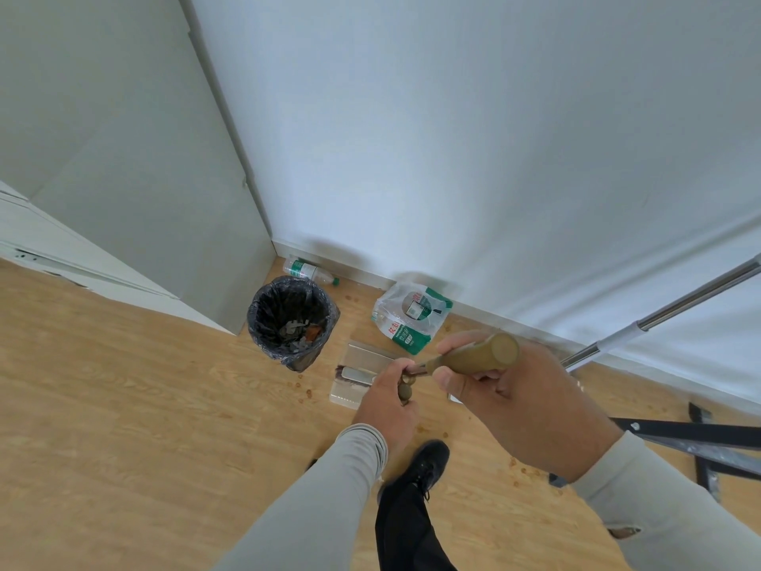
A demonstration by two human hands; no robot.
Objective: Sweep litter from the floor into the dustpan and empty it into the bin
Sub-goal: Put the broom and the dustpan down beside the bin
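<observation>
My right hand (519, 399) grips the thick olive-brown top of the broom handle (477, 356). Below and left of it, my left hand (387, 405) grips a thinner handle with a small olive knob (405, 391). Both handles run down towards the silvery dustpan (364, 358) on the wooden floor, where dark bristles (342, 370) lie along its left side. The round bin (290, 319), lined with a black bag, stands just left of the dustpan and holds grey and orange scraps. Small brown crumbs (308, 391) dot the floor near the pan.
A plastic bottle (309, 272) lies in the corner behind the bin. A clear and green plastic pack (412, 319) sits against the wall. A metal pole (659, 317) slants at the right above black metal bars (700, 436). My black shoe (428, 463) is below my hands.
</observation>
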